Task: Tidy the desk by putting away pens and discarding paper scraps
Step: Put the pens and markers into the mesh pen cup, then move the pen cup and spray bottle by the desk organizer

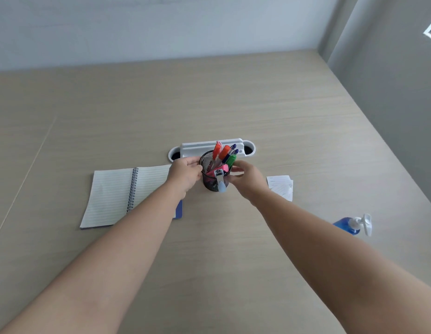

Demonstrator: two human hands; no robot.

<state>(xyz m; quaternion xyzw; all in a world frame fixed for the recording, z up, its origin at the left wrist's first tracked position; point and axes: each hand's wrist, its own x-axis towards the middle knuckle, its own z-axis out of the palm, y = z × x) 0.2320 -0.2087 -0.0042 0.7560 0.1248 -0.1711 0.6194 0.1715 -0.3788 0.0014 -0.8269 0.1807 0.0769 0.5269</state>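
Both hands, left hand (185, 171) and right hand (245, 178), hold the upright pen cup (213, 182) at frame centre, its pens (221, 154) leaning toward the upper right.

One head-worn wide view looks steeply down and forward over the desk (233, 104), fairly close

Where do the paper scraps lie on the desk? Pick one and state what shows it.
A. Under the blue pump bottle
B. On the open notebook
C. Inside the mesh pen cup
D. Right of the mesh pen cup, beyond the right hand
D: the paper scraps rest on the bare desk to the right of the mesh pen cup, just past the right hand, apart from the notebook and the pump bottle.
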